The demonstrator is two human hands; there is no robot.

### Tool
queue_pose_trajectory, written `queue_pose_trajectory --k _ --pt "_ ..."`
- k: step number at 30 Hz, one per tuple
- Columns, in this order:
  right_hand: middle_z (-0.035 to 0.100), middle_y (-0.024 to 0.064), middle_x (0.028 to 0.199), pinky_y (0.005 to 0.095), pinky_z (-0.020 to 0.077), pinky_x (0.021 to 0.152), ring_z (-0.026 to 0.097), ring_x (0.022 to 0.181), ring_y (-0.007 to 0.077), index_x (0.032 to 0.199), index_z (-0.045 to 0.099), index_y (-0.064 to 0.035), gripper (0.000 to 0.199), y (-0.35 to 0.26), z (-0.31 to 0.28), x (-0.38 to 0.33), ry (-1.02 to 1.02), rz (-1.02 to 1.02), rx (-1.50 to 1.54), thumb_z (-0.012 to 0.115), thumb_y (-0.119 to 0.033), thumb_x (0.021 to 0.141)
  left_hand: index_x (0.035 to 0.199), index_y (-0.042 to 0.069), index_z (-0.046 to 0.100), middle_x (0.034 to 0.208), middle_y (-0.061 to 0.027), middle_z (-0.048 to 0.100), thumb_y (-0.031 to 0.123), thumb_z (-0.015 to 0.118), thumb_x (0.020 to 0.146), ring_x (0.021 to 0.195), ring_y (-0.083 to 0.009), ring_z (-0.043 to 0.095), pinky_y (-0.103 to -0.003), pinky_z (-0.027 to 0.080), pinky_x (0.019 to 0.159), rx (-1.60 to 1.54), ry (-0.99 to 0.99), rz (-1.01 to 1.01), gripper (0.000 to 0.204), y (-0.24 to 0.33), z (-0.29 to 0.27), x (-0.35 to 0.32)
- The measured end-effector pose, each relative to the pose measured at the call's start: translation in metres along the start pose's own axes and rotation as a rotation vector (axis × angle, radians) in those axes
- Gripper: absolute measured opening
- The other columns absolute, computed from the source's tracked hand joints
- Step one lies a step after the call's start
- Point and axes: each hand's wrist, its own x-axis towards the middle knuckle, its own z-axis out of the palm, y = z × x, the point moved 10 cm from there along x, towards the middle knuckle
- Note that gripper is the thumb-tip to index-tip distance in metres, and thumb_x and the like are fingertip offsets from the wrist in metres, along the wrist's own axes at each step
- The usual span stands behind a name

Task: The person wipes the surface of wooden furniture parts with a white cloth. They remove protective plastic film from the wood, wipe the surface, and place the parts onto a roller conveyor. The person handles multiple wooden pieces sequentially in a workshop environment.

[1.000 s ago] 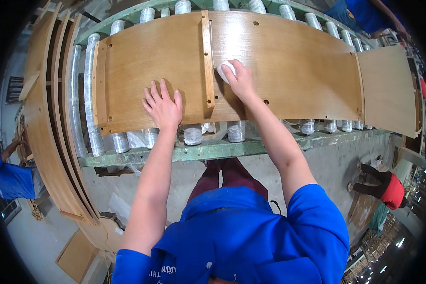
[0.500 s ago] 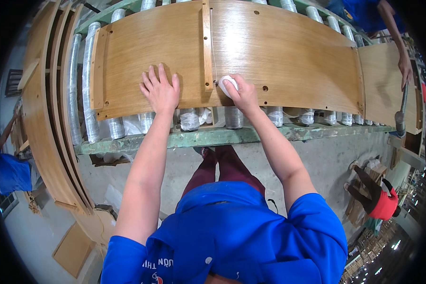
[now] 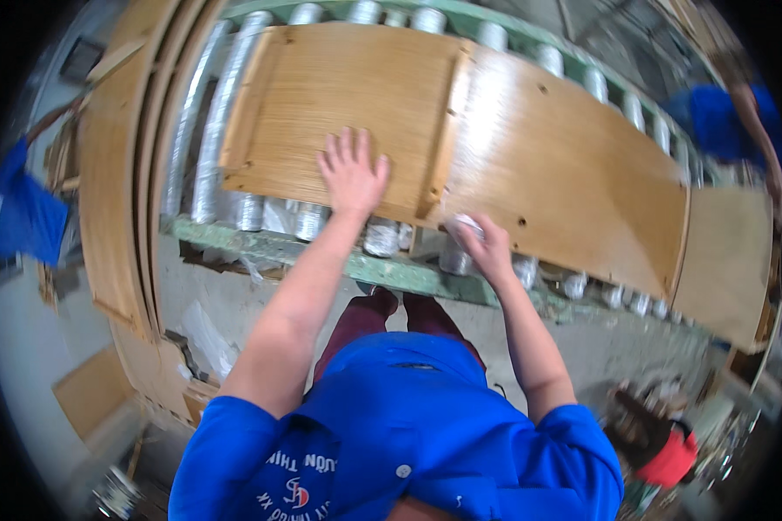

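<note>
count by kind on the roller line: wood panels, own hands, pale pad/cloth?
Wood panels on the conveyor: 2, large panel and smaller panel
Person's hands: 2, left hand flat on the large panel, right hand at its near edge
White pad under right hand: 1
Total: 5

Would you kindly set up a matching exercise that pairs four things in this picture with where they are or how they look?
Things:
1. left hand
2. right hand
3. metal rollers
4. green conveyor frame

Descriptions:
A. silver cylinders lying under the panel
B. pale painted rail running below the rollers
C. spread flat on top of the wooden panel
D. at the panel's near edge, curled around something small and whitish

Pairs: 1-C, 2-D, 3-A, 4-B
</note>
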Motion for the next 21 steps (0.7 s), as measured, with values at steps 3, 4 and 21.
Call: queue_pose_trajectory --k 3,4,21 --pt "0.055 0.0021 0.077 0.0232 0.0405 0.052 0.048 0.058 0.012 0.112 0.05 -0.0056 0.03 0.02 0.015 -0.005 -0.077 0.513 1.097 0.052 -0.028 0.091 0.138 0.013 0.035 0.143 -0.0169 0.029 0.045 0.043 0.088 0.134 -0.0358 0.02 -0.055 0.013 0.108 -0.045 0.009 -0.007 0.06 -0.012 -0.003 -0.002" --pt "0.052 0.0024 0.079 0.0229 0.0369 0.051 0.041 0.057 0.0111 0.116 0.047 -0.0074 0.035 -0.009 0.029 0.0 -0.245 0.453 1.438 0.051 -0.033 0.091 0.138 0.013 0.036 0.143 -0.0162 0.031 0.045 0.043 0.088 0.134 -0.0351 0.022 -0.054 0.014 0.108 -0.06 0.0 0.019 0.059 -0.009 -0.005 -0.002" --pt "0.058 0.0044 0.081 0.0207 0.0337 0.046 0.049 0.058 0.0073 0.109 0.056 -0.005 0.033 -0.25 0.31 0.205 -0.664 0.173 0.281 0.062 -0.024 0.083 0.12 0.012 0.053 0.127 -0.0105 0.047 0.043 0.046 0.086 0.123 -0.0293 0.034 -0.05 0.02 0.106 -0.349 0.006 0.331 0.046 -0.084 -0.027 0.028"
